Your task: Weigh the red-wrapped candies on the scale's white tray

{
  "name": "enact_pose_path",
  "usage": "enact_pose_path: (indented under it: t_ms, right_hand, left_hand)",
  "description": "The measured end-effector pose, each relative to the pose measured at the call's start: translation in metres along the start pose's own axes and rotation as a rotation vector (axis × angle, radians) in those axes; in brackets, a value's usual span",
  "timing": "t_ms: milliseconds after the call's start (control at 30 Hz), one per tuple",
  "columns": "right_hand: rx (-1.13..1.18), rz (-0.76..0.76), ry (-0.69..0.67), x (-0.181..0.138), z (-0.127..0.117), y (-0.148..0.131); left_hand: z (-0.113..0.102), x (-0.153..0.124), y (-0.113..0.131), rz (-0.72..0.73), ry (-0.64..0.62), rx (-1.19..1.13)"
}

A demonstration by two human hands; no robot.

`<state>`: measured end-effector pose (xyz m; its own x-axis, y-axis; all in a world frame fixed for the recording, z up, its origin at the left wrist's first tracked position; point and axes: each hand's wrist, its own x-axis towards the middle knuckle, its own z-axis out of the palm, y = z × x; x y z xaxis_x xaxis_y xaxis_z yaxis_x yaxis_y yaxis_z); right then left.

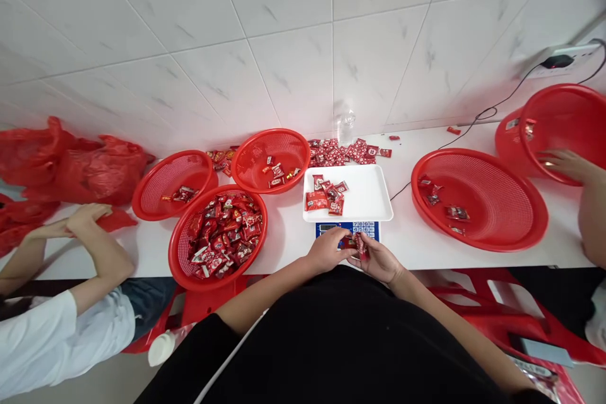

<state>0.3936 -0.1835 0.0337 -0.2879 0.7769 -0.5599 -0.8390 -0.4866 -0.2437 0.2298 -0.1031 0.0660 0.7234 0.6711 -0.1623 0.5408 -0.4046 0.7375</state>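
Observation:
Close to my body, in front of the blue scale [369,229], my two hands meet. Small red wrapped candies [360,245] are between the fingers of my left hand [329,249] and my right hand [379,259], both closed. How many each hand holds is partly hidden. Just beyond them, the white weighing tray [367,192] rests on the scale, with several red candy packets [326,197] on its left half. To my left, a red basket [177,265] is heaped with wrapped candies [225,237].
Red baskets with a few candies stand at back left [142,192], back centre [241,164] and right [534,227]. Red packets [331,153] lie along the wall near a clear bottle [346,126]. A co-worker's hand [570,165] reaches by the far-right basket [516,154]; another person's hands [85,218] are left.

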Motion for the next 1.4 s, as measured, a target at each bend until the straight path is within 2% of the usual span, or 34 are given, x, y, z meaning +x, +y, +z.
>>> enact_pose_path:
  t_ms: [100, 200, 333, 467, 633, 800, 900, 1033, 1167, 1333, 1400]
  right_hand:
    - [0.073, -0.003, 0.101, -0.001, -0.008, -0.003]
    - [0.108, 0.009, 0.147, -0.005, -0.013, -0.005]
    - [0.099, 0.000, 0.167, -0.006, -0.017, -0.008]
    - [0.067, -0.024, 0.164, -0.005, -0.020, -0.013]
    - [0.030, -0.030, 0.173, -0.003, -0.023, -0.019]
    - [0.016, -0.027, 0.193, 0.000, -0.017, -0.026]
    - [0.010, -0.026, 0.186, 0.001, -0.013, -0.030]
    - [-0.001, -0.021, 0.184, 0.002, -0.013, -0.033]
    - [0.003, -0.024, 0.195, 0.003, -0.019, -0.033]
    - [0.017, -0.022, 0.190, 0.002, -0.024, -0.032]
    - [0.011, -0.023, 0.178, 0.000, -0.024, -0.032]
  left_hand:
    - [-0.010, 0.012, -0.018, 0.098, 0.148, 0.127]
    - [-0.025, 0.039, -0.040, 0.047, 0.213, 0.299]
    - [-0.041, 0.082, -0.061, -0.094, 0.134, 0.456]
    - [-0.048, 0.109, -0.072, -0.123, 0.008, 0.496]
    - [-0.049, 0.115, -0.076, -0.131, -0.030, 0.516]
    - [-0.047, 0.111, -0.071, -0.059, 0.018, 0.617]
    - [-0.046, 0.111, -0.065, -0.078, 0.046, 0.639]
    - [-0.050, 0.116, -0.056, -0.170, 0.073, 0.585]
    - [-0.052, 0.120, -0.050, -0.295, 0.121, 0.414]
    - [-0.048, 0.125, -0.049, -0.196, 0.335, 0.065]
    - [-0.048, 0.128, -0.048, -0.228, 0.453, -0.142]
